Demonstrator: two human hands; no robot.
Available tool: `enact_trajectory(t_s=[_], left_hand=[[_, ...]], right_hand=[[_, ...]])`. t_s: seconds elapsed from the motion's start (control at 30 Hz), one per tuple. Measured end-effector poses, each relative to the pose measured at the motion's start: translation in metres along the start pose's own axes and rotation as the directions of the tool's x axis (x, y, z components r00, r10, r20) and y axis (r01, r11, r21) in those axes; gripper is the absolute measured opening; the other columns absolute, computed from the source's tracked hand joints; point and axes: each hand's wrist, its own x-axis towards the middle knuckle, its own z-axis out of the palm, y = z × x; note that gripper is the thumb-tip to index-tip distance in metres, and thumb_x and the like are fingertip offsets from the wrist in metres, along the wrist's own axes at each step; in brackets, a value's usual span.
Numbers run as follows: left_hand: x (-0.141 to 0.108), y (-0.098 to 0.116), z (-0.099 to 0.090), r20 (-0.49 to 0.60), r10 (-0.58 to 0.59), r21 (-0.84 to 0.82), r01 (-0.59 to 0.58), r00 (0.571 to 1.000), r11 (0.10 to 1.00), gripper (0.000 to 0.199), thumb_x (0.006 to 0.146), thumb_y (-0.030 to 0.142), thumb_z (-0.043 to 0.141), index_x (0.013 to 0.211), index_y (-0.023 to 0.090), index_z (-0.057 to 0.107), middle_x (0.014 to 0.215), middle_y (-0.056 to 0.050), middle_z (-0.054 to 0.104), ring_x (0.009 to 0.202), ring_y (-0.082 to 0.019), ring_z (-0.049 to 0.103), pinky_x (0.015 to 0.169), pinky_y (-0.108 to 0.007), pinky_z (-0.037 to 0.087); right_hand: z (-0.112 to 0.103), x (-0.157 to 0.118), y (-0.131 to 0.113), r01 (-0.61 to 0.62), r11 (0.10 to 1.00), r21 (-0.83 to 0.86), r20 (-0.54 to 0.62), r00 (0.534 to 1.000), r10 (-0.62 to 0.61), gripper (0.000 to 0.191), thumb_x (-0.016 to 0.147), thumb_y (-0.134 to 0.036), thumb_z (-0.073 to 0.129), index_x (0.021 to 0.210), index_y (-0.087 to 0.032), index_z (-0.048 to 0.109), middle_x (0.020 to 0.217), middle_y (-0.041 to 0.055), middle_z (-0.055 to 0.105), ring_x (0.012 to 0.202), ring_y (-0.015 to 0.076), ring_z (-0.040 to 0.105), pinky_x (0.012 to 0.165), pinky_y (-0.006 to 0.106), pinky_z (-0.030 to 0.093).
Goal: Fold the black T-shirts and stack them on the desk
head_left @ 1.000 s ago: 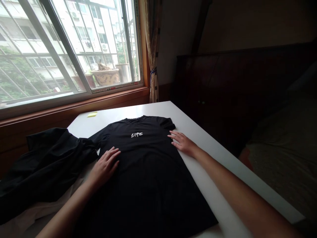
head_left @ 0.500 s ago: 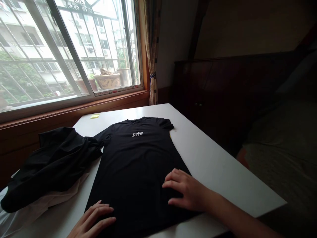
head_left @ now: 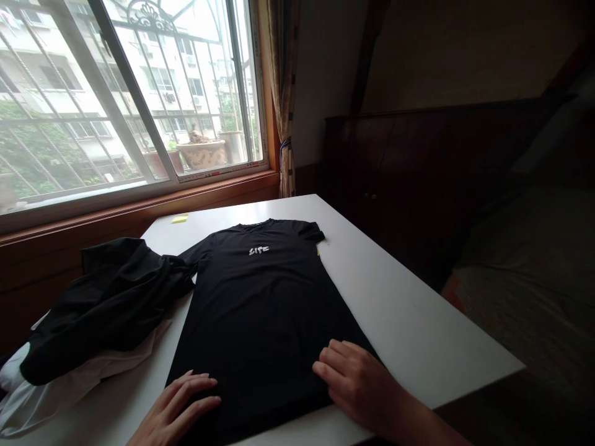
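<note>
A black T-shirt [head_left: 260,322] lies spread on the white table, its neck toward the window and its hem toward me. Small white lettering [head_left: 258,250] marks its chest. At the shirt's lower left, my left hand [head_left: 179,406] rests on the fabric with its fingers stretched out and apart. My right hand [head_left: 356,384] is at the lower right of the shirt near the hem, fingers curled together on the cloth. The tips of the right fingers are partly hidden.
A heap of black clothing [head_left: 106,303] lies to the left, touching the shirt's left sleeve, over white cloth [head_left: 88,378]. A yellow slip [head_left: 180,218] sits near the far edge of the white table [head_left: 409,310]. Beyond stand a window and a curtain [head_left: 286,124].
My right hand has moved toward me and down to the hem, and its fingers have closed on the cloth. My left hand stays nearly in place. The shirt's lower right edge has spread outward slightly.
</note>
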Motion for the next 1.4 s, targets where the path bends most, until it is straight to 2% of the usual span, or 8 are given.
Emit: enact_trajectory(t_s=[0.1, 0.3, 0.6, 0.73, 0.87, 1.1, 1.23, 1.4], left_hand=[[-0.003, -0.001, 0.005, -0.008, -0.015, -0.002, 0.015, 1.0, 1.0, 0.06, 0.08, 0.058, 0.074, 0.133, 0.035, 0.06, 0.127, -0.003, 0.07, 0.114, -0.026, 0.068, 0.089, -0.032, 0.063], [-0.008, -0.002, 0.009, -0.044, -0.051, -0.045, 0.049, 0.998, 0.998, 0.071, 0.077, 0.062, 0.074, 0.141, 0.036, 0.054, 0.128, -0.003, 0.07, 0.113, -0.028, 0.068, 0.089, -0.032, 0.062], [0.013, -0.006, -0.006, 0.058, -0.117, -0.148, 0.124, 0.991, 0.981, 0.038, 0.095, 0.041, 0.061, 0.133, 0.037, 0.06, 0.115, 0.0, 0.073, 0.1, -0.019, 0.071, 0.084, -0.023, 0.06], [0.069, -0.009, -0.012, 0.088, -0.082, -0.19, 0.098, 0.993, 0.977, 0.021, 0.101, 0.031, 0.052, 0.114, 0.03, 0.068, 0.099, -0.002, 0.072, 0.087, -0.018, 0.069, 0.078, -0.028, 0.057], [0.157, -0.004, -0.001, 0.08, 0.059, -0.207, -0.041, 0.995, 0.978, 0.025, 0.104, 0.025, 0.045, 0.114, 0.026, 0.067, 0.097, -0.005, 0.07, 0.089, -0.019, 0.065, 0.082, -0.031, 0.053], [0.3, 0.02, 0.074, 0.082, 0.27, -0.118, -0.26, 0.959, 0.958, 0.022, 0.102, 0.02, 0.049, 0.109, 0.022, 0.07, 0.095, -0.004, 0.067, 0.088, -0.017, 0.063, 0.077, -0.027, 0.051], [0.339, 0.033, 0.11, 0.094, 0.364, -0.099, -0.355, 0.927, 0.93, 0.018, 0.098, 0.015, 0.053, 0.103, 0.022, 0.07, 0.097, -0.004, 0.065, 0.084, -0.017, 0.06, 0.072, -0.026, 0.05], [0.356, 0.029, 0.12, 0.098, 0.5, -0.034, -0.499, 0.86, 0.866, 0.02, 0.099, 0.013, 0.05, 0.089, 0.018, 0.067, 0.093, -0.007, 0.063, 0.083, -0.019, 0.057, 0.067, -0.03, 0.048]], right_hand=[[-0.01, -0.015, 0.012, -0.101, 0.991, -0.085, -0.046, 0.994, 0.097, 0.045, 0.073, 0.002, 0.053, 0.109, -0.023, 0.062, 0.096, 0.0051, 0.067, 0.086, 0.0242, 0.06, 0.076, 0.039, 0.048], [-0.024, -0.056, 0.042, -0.236, 0.957, -0.17, -0.171, 0.963, 0.207, 0.034, 0.083, -0.004, 0.051, 0.106, -0.025, 0.063, 0.096, 0.0066, 0.069, 0.087, 0.0268, 0.066, 0.075, 0.043, 0.054], [-0.024, -0.101, 0.042, -0.229, 0.96, -0.159, -0.292, 0.94, 0.176, 0.032, 0.089, -0.014, 0.058, 0.114, -0.034, 0.064, 0.098, 0.0046, 0.071, 0.091, 0.0268, 0.07, 0.08, 0.045, 0.057], [-0.021, -0.104, 0.041, -0.218, 0.966, -0.142, -0.306, 0.937, 0.167, 0.032, 0.089, -0.012, 0.057, 0.112, -0.034, 0.064, 0.094, 0.005, 0.069, 0.086, 0.0258, 0.069, 0.074, 0.043, 0.058], [-0.023, -0.099, 0.04, -0.192, 0.977, -0.09, -0.287, 0.945, 0.159, 0.031, 0.089, -0.008, 0.054, 0.106, -0.032, 0.063, 0.09, 0.0046, 0.067, 0.082, 0.0234, 0.067, 0.071, 0.04, 0.058], [-0.024, -0.092, 0.04, -0.196, 0.979, 0.053, -0.245, 0.948, 0.204, 0.026, 0.089, -0.004, 0.048, 0.099, -0.026, 0.06, 0.09, 0.005, 0.062, 0.082, 0.0202, 0.063, 0.071, 0.036, 0.055], [-0.024, -0.09, 0.041, -0.153, 0.985, 0.086, -0.272, 0.947, 0.171, 0.024, 0.089, -0.001, 0.047, 0.096, -0.022, 0.058, 0.087, 0.0045, 0.06, 0.079, 0.0181, 0.06, 0.069, 0.033, 0.053], [-0.025, -0.09, 0.041, -0.129, 0.983, 0.128, -0.297, 0.941, 0.162, 0.025, 0.088, 0.001, 0.048, 0.097, -0.02, 0.058, 0.085, 0.004, 0.059, 0.079, 0.0172, 0.059, 0.07, 0.032, 0.051]])
